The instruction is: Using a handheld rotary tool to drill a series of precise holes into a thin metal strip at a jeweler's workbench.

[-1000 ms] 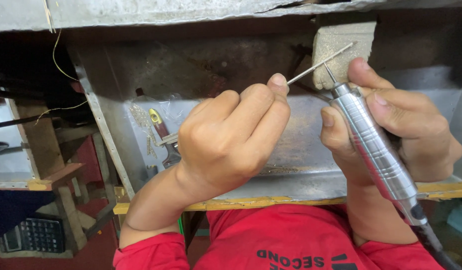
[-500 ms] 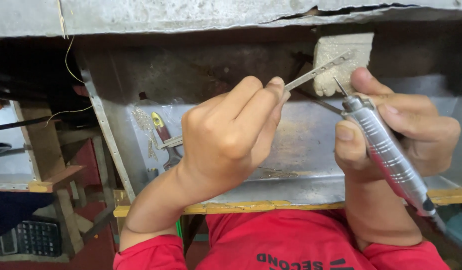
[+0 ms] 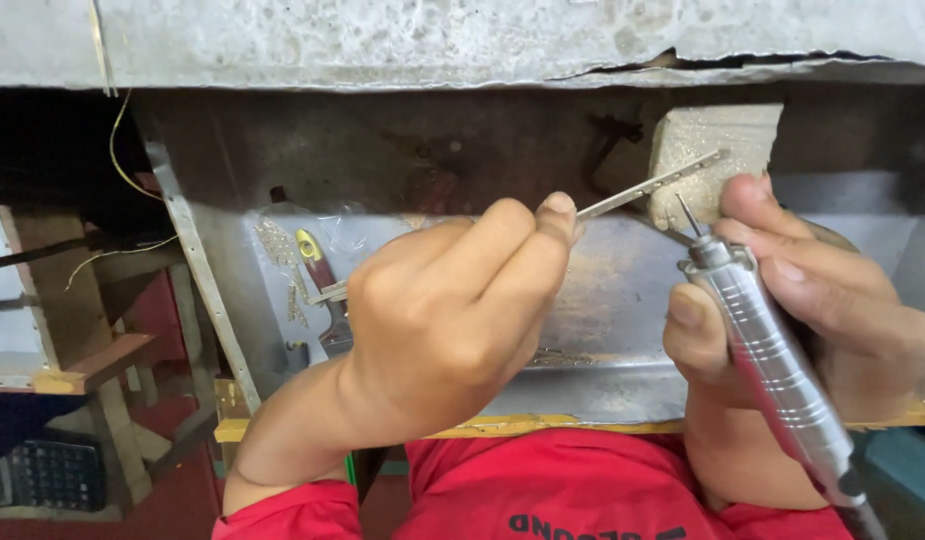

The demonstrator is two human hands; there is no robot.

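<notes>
Left hand (image 3: 447, 320) pinches thin metal strip (image 3: 650, 187) — strip runs toward 2 o'clock, tip over pale block (image 3: 717, 150). Right hand (image 3: 822, 300) closed around silver rotary handpiece (image 3: 772, 370) — bit just below strip, at 4 o'clock.

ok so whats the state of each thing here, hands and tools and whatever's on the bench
left hand: closed, pinching a thin metal strip
thin metal strip: held slanting, far end resting on the pale block
right hand: wrapped around the silver rotary handpiece
silver rotary handpiece: gripped, bit pointing up near the strip, no contact visible
pale block: sitting at the back, dusted with filings
metal tray: lying flat, filings on it
yellow-tipped red-handled tool: lying in the tray, untouched
</notes>
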